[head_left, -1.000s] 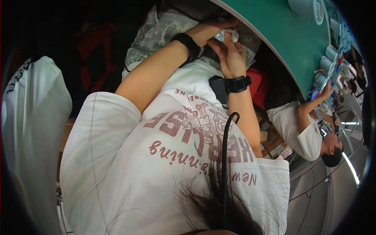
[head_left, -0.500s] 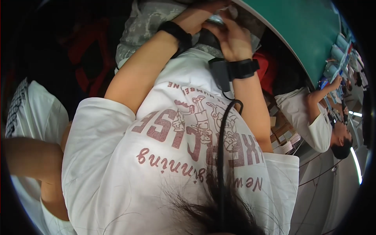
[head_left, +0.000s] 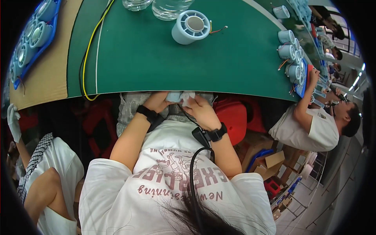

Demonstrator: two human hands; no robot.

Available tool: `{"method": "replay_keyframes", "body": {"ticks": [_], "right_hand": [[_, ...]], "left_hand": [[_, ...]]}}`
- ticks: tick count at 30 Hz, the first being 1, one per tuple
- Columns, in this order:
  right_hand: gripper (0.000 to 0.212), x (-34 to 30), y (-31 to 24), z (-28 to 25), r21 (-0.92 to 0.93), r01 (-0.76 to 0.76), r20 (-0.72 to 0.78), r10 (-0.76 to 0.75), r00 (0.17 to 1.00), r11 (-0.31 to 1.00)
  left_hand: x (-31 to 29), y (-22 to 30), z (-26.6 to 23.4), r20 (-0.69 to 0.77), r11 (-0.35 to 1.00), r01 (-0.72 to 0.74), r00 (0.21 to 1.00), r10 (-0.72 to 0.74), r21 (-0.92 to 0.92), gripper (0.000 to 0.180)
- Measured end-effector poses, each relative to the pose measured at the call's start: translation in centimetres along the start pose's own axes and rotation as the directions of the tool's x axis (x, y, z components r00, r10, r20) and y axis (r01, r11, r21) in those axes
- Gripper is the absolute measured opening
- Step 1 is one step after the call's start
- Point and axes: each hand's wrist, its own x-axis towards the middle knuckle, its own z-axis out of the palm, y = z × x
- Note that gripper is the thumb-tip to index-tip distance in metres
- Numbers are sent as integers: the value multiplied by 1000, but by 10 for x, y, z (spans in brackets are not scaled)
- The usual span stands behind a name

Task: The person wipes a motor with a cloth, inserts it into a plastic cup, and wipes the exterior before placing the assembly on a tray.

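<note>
Both my hands are over my lap, just below the near edge of the green table. My left hand (head_left: pixel 157 102) has its fingers closed round a small pale blue piece (head_left: pixel 174 96), partly cut off by the table edge. Close beside it, my right hand (head_left: pixel 203 113) pinches a crumpled white tissue or cloth (head_left: pixel 188 98) against that side. The fingertips partly hide both. On the table ahead stands a light blue round housing (head_left: pixel 181 34) with a spoked top, a silver disc in its centre and thin coloured wires at its right.
Clear bottles (head_left: pixel 168 8) stand at the far edge. A yellow cable (head_left: pixel 91 51) crosses the table at left. Blue trays of similar housings sit far left (head_left: pixel 47 41) and right (head_left: pixel 300 84). Co-workers sit on both sides; a red stool (head_left: pixel 233 121) is beside me.
The view has tilted up, bringing the tabletop, housing and trays into sight. My hands appear lower in the picture, still together over my lap.
</note>
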Motion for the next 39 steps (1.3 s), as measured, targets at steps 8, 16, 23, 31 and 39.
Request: {"method": "replay_keyframes", "body": {"ticks": [8,16,23,31,39], "right_hand": [[25,-64,-107,-108,-126,312,44,-309,950,942],[33,-55,-285,-242,-763,87,-298,-468,832,640],[83,147,-305,-417,-957,-231,-276,-319,907,172],[112,297,-227,-528,-972,-189,-206,-119,971,138],[77,226,-245,-486,-972,-147,-202,-320,926,185]], "left_hand": [[-19,7,24,132,905,101,977,-169,414,42],[-54,14,73,261,568,-169,962,-83,805,53],[-119,78,145,488,124,-530,834,259,839,72],[-154,102,128,191,32,-438,455,870,898,87],[-113,118,145,229,-44,-334,540,810,942,85]]}}
